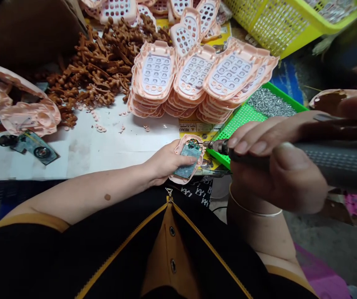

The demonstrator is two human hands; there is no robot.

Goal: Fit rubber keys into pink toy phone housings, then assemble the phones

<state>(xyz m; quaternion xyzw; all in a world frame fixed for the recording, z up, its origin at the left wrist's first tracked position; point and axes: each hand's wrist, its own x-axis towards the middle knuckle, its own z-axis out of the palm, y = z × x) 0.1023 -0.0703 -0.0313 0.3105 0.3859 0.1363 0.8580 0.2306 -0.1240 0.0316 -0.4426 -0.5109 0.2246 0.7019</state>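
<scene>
My left hand (162, 162) holds a pink toy phone shell (187, 162) with a green circuit board set inside it, just off the table's near edge. My right hand (274, 166) grips a dark electric screwdriver (337, 160) lying sideways. Its metal tip (211, 145) touches the top of the shell near the board.
Three stacks of pink keypad shells (193, 79) stand on the white table (109, 145). A heap of brown plastic parts (94, 66) lies to their left. A green tray of small screws (268, 104) sits at right, a yellow basket (284, 25) behind. Loose shells and a speaker board (31, 145) lie far left.
</scene>
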